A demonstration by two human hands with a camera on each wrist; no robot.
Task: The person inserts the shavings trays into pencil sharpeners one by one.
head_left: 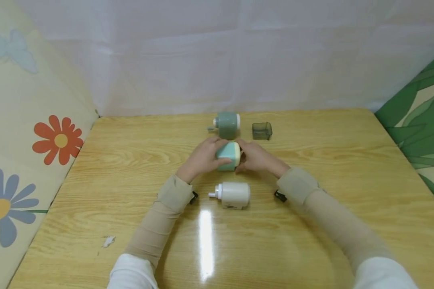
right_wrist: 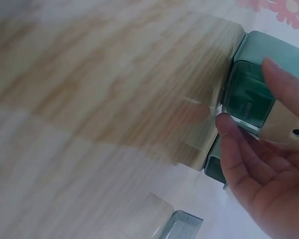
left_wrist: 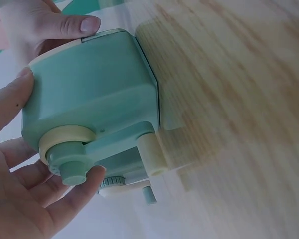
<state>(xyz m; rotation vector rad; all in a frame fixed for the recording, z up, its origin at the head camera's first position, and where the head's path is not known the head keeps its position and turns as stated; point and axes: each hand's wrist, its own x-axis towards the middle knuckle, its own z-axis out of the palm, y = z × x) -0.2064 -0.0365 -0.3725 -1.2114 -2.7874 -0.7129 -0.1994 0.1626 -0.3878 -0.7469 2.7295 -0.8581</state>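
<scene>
On the tabletop, a light green hand-crank pencil sharpener (head_left: 227, 154) with a cream face sits between both hands. My left hand (head_left: 204, 158) grips it from the crank side, thumb and fingers spread round the body. The cream-handled crank (left_wrist: 119, 142) shows in the left wrist view. At the other end, my right hand (head_left: 257, 157) holds the face side, its thumb against the face and fingertips at the lower edge of the dark green see-through shavings drawer (right_wrist: 247, 94). The drawer sits in the sharpener's face.
Behind stands a darker green pencil sharpener (head_left: 228, 124), its crank to the left. A smoky clear drawer (head_left: 262, 131) lies to its right. Nearer me is a white pencil sharpener (head_left: 235, 194). A torn white patch (head_left: 109, 241) marks the wooden table (head_left: 311, 241) at left.
</scene>
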